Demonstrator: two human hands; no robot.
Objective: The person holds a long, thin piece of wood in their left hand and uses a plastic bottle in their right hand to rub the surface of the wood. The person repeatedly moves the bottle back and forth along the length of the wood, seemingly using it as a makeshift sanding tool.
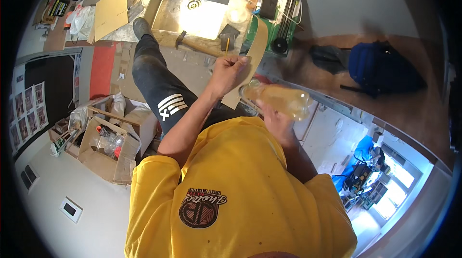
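In my left hand is a long, thin, curved tan strip, pinched between thumb and fingers. The strip rises toward the counter's right end, and its lower end hangs near my lap. My right hand grips a clear plastic bottle of yellowish liquid. The bottle lies tilted sideways, with its neck close to the strip's lower part; whether they touch I cannot tell. A claw hammer rests along the counter's front edge, just beyond my left hand. Beside it a yellow pencil lies over a small dark piece.
A steel sink is set in the counter, with my shoe at its left. A tan sheet leans farther left. A phone lies on a green case. Cardboard boxes stand at lower left; a blue backpack rests at right.
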